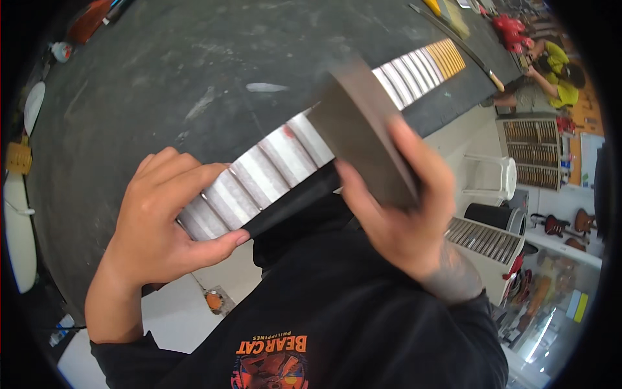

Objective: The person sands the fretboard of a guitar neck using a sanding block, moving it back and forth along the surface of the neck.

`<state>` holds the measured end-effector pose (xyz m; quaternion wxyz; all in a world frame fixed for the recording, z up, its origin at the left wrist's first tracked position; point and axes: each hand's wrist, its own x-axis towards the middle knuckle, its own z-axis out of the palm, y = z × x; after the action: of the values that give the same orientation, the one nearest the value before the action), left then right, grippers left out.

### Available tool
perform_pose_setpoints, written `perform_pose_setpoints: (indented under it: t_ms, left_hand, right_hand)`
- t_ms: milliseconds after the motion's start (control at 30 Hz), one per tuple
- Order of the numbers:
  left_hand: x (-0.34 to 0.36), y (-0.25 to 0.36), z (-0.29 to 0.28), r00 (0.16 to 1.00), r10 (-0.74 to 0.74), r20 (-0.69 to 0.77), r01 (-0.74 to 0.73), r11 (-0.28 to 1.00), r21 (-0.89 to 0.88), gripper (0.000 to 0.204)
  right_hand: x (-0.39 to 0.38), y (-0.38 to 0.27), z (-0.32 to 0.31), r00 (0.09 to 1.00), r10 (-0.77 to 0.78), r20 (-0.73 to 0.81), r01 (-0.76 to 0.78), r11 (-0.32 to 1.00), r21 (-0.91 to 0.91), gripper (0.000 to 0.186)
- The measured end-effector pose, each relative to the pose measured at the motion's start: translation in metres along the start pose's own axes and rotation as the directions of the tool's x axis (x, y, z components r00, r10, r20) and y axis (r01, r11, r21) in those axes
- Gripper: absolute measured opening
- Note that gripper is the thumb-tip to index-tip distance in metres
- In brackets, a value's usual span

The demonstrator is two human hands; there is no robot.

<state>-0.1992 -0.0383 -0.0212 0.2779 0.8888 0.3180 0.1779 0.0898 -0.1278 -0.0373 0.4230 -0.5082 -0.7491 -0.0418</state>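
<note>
A long guitar neck (278, 157) lies slantwise across the dark worktable. Strips of whitish, silvery tape cover its fretboard, with metal frets showing as lines between them; the far end has yellow strips (447, 58). My left hand (152, 217) grips the near, left end, thumb on the edge closest to me and fingers over the opposite edge. In my right hand (411, 214) is a dark brown rectangular block (366, 139), held tilted over the middle of the fretboard and hiding part of it. Motion blurs the block and that hand; whether it touches the frets I cannot tell.
The dark tabletop (155, 84) carries a long thin tool with a wooden handle (496, 83) beyond the neck. A white guitar-like body (21, 233) lies at far left. Rightward are a co-worker in a yellow-green shirt (560, 91), a white stool (489, 178) and a slotted rack (486, 241).
</note>
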Motion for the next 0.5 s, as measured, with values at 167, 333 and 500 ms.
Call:
perform_pose_setpoints:
  t_ms: [167, 333, 500]
  left_hand:
    - [0.006, 0.001, -0.001, 0.997, 0.076, -0.009, -0.076, 0.997, 0.013, 0.059]
    - [0.022, -0.001, 0.006, 0.996, 0.087, -0.030, -0.087, 0.996, 0.026, 0.056]
    - [0.046, 0.006, 0.009, 0.996, 0.081, -0.034, -0.080, 0.996, 0.030, 0.054]
  right_hand:
    - [-0.038, -0.022, -0.056, 0.994, 0.111, 0.017, -0.109, 0.991, -0.082, 0.085]
    - [-0.014, -0.010, -0.033, 0.990, -0.007, -0.138, 0.001, 0.999, -0.046, 0.082]
    - [-0.012, 0.003, -0.013, 0.990, 0.003, -0.144, -0.005, 1.000, -0.013, 0.080]
